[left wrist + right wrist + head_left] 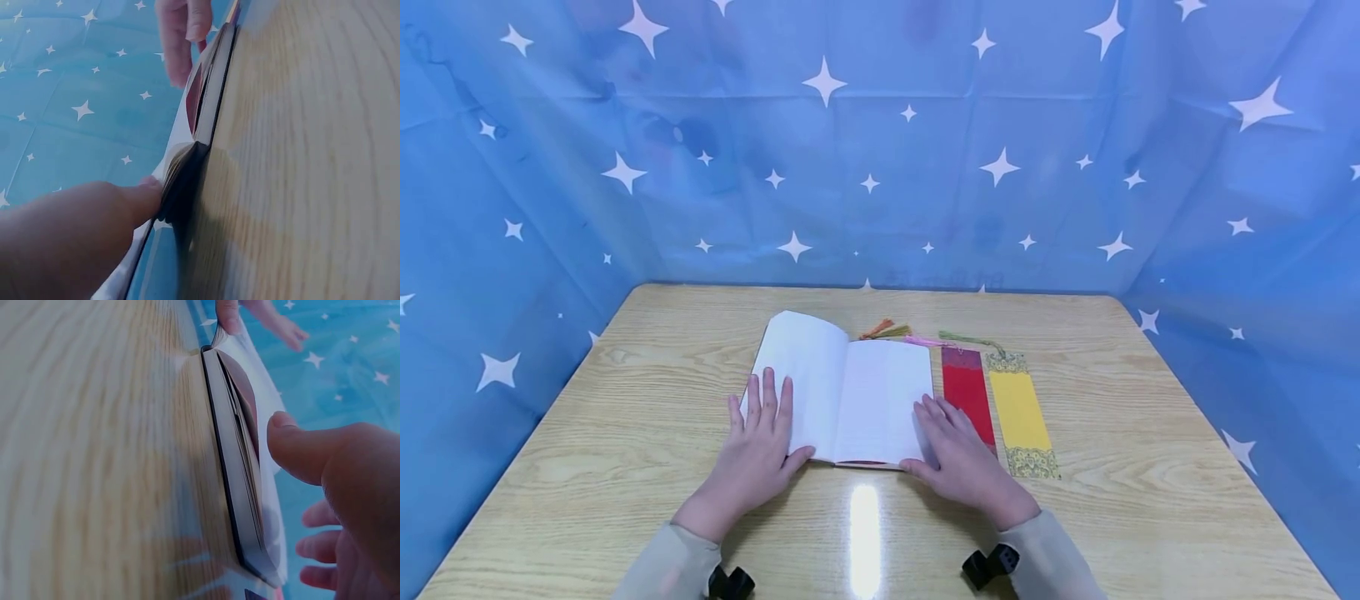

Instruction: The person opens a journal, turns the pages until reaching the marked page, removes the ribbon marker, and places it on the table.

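The open book [872, 392] lies between the left and right fingers, widest from one hand to the other, its middle fold pointing away from the person. The left hand [752, 458] has straight fingers on the left page. The right hand's [966, 467] loose fingers lie over the other page's edge. The right wrist view shows thick page edges [234, 456] the head view hardly shows.

White glare [865, 542] on the tabletop [1142, 500]
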Demonstrator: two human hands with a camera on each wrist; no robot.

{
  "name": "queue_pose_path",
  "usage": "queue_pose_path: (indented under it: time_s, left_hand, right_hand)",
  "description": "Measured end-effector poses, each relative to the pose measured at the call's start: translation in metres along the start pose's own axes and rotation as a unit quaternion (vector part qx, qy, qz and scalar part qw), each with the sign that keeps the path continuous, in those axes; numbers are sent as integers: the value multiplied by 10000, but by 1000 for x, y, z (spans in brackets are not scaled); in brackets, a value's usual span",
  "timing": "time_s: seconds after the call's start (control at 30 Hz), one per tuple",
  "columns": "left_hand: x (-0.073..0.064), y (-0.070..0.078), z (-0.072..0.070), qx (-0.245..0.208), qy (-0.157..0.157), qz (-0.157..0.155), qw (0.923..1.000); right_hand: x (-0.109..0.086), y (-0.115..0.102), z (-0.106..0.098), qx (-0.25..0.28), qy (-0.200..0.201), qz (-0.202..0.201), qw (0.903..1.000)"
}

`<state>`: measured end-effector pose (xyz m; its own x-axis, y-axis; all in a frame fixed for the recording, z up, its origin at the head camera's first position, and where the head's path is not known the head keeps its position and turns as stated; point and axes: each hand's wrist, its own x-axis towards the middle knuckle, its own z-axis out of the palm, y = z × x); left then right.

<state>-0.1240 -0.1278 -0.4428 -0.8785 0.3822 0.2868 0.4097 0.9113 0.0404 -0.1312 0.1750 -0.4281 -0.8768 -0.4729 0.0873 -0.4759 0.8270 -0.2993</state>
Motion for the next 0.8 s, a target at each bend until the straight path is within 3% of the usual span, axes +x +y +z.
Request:
queue_pose_path:
  time_s: [0.13, 0.37, 0.6, 0.8]
  left_hand:
    - [-2, 0, 0, -459, -546, -162, 9973]
    - [-5, 0, 3, -843, -938, -341, 9914]
    - [-5, 0, 2, -1353, -1534, -544, 9773]
    - [-5, -1, -1, -1419, -1652, -560, 9744]
  right_hand:
    - [-1, 2, 3, 21, 7, -48, 10000]
    - [-4, 5, 4, 26, 17, -39, 10000]
    - [-4, 5, 5, -64, -133, 191, 9997]
    - [-3, 6, 7, -214, -65, 277, 9994]
